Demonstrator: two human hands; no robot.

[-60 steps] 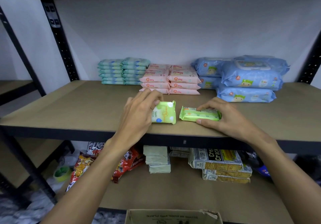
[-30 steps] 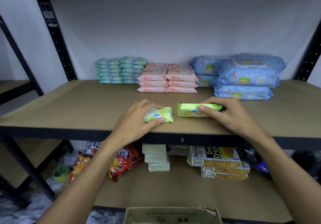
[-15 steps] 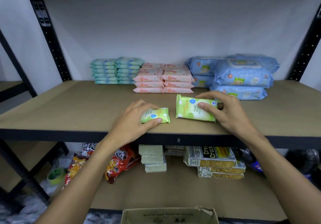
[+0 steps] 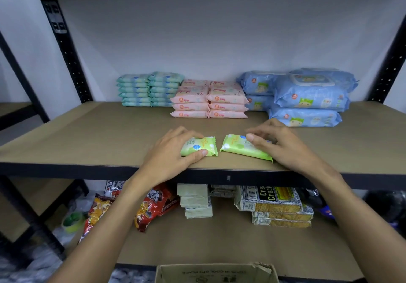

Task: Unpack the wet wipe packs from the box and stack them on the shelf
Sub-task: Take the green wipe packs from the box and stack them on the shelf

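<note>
Two small green wet wipe packs lie flat, side by side, near the front edge of the brown shelf [image 4: 87,135]. My left hand [image 4: 169,155] grips the left green pack [image 4: 203,147], thumb on its front edge and fingers over its back. My right hand [image 4: 285,146] hovers over the right end of the right green pack [image 4: 239,148]; the thumb touches its top face and the fingers are loosely spread and blurred above it. The open cardboard box [image 4: 215,273] sits at the bottom, below the shelves.
At the shelf's back stand stacks of teal packs [image 4: 149,89], pink packs [image 4: 208,100] and large blue packs [image 4: 307,98]. The lower shelf holds red snack bags [image 4: 153,203], pale packets [image 4: 195,201] and cracker packs [image 4: 274,206]. Black uprights flank both sides.
The right green pack, tilted up on edge in my right hand before, now lies flat and my right fingers have loosened. The left hand keeps its hold on the left pack.
</note>
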